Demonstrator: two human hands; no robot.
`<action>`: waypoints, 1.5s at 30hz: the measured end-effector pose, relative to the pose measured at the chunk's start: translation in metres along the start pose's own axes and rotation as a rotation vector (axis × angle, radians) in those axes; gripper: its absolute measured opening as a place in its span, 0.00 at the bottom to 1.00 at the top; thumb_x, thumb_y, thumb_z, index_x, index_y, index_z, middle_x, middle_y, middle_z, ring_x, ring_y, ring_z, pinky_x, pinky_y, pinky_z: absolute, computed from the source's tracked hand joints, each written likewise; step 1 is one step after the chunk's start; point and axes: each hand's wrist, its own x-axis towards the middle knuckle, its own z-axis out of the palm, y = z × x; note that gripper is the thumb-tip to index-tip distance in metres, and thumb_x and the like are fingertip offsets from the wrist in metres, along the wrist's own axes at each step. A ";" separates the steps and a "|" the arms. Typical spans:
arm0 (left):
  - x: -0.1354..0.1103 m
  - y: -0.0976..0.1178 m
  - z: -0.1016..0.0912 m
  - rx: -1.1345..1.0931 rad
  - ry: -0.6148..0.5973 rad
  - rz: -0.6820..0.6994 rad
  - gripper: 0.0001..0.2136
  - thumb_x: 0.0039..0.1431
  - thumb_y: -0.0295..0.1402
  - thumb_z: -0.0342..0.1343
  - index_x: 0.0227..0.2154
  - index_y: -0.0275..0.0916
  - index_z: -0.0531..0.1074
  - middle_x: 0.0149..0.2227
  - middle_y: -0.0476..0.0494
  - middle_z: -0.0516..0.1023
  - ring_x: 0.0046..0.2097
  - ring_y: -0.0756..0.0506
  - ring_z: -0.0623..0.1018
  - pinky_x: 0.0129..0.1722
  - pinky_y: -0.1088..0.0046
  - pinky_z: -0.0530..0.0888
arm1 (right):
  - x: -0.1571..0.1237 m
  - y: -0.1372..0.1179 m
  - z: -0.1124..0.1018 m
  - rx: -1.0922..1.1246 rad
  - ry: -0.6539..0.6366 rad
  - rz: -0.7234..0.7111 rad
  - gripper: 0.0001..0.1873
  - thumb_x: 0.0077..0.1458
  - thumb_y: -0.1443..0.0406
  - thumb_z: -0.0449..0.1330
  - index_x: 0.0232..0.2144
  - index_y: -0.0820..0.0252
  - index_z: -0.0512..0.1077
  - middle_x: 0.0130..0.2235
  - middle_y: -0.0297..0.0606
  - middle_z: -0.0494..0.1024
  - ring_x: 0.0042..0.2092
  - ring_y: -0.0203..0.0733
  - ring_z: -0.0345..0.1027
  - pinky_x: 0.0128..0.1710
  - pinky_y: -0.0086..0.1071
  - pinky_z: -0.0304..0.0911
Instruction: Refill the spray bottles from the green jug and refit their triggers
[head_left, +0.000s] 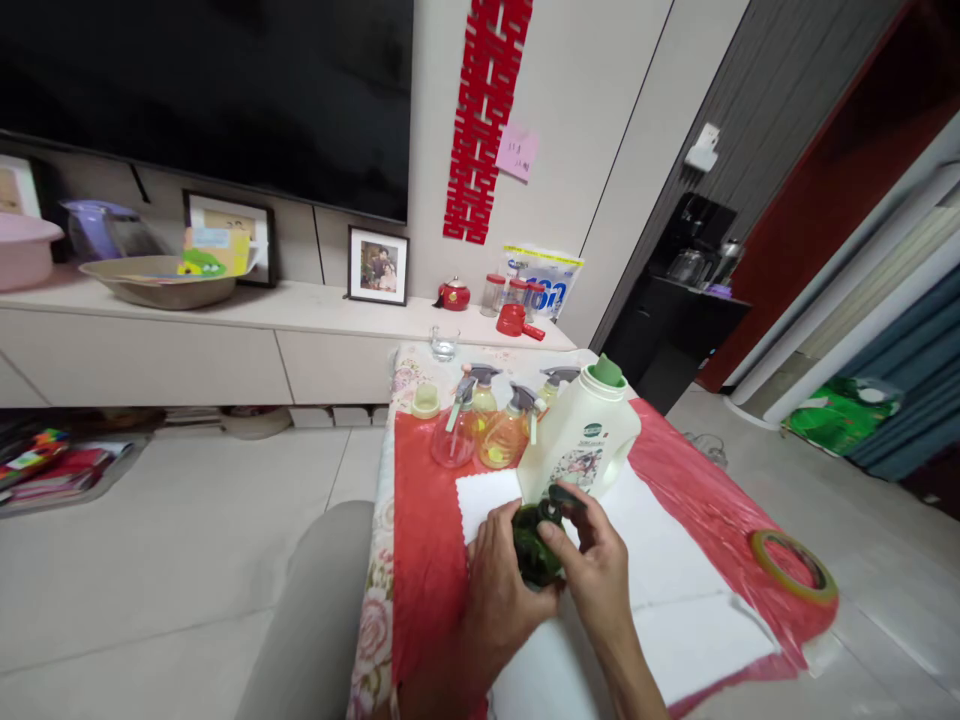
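Note:
My left hand [496, 565] is wrapped round a small dark green bottle [531, 555] at the near part of the table. The fingers of my right hand [600, 555] pinch a black spray head [551, 508] at the bottle's mouth; whether it is screwed on, I cannot tell. Just beyond my hands stands a large pale detergent jug [581, 440] with its green inner spout [607, 370] showing. To its left are a pink spray bottle [454, 440] and an orange spray bottle [502, 440]. A yellowish spray bottle [484, 400] is behind them, and a pale green cap [425, 401] rests farther left.
White paper [694, 640] lies over a red plastic sheet [427, 560] on the table. A roll of tape [793, 567] is near the right edge. A glass ashtray [444, 345] sits at the far end, before a white cabinet [330, 320] with a red dipper [514, 320].

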 end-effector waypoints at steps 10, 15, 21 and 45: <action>0.000 0.001 -0.005 -0.001 -0.055 0.015 0.33 0.43 0.32 0.64 0.55 0.40 0.62 0.49 0.36 0.75 0.51 0.33 0.76 0.53 0.50 0.73 | 0.000 -0.005 0.004 0.018 -0.096 -0.013 0.45 0.47 0.57 0.70 0.65 0.60 0.62 0.53 0.45 0.76 0.50 0.46 0.72 0.52 0.40 0.70; 0.000 0.000 -0.006 -0.001 -0.075 0.016 0.36 0.40 0.31 0.66 0.56 0.40 0.60 0.50 0.37 0.74 0.53 0.33 0.75 0.54 0.50 0.72 | 0.008 -0.025 -0.001 0.224 -0.087 -0.041 0.39 0.50 0.58 0.69 0.63 0.58 0.65 0.49 0.44 0.78 0.51 0.48 0.73 0.55 0.45 0.68; 0.000 0.001 -0.010 -0.045 -0.065 -0.070 0.39 0.37 0.31 0.68 0.56 0.39 0.61 0.51 0.36 0.73 0.54 0.32 0.74 0.57 0.48 0.71 | 0.029 -0.072 -0.033 0.360 0.142 -0.212 0.26 0.54 0.61 0.67 0.55 0.54 0.72 0.52 0.46 0.77 0.48 0.44 0.74 0.47 0.43 0.71; 0.003 -0.001 -0.021 0.239 0.300 0.166 0.40 0.43 0.39 0.68 0.59 0.35 0.59 0.51 0.30 0.75 0.52 0.28 0.77 0.50 0.45 0.74 | 0.023 0.012 -0.021 -0.714 -0.358 -0.138 0.12 0.51 0.69 0.59 0.37 0.56 0.78 0.40 0.39 0.79 0.44 0.45 0.71 0.44 0.34 0.64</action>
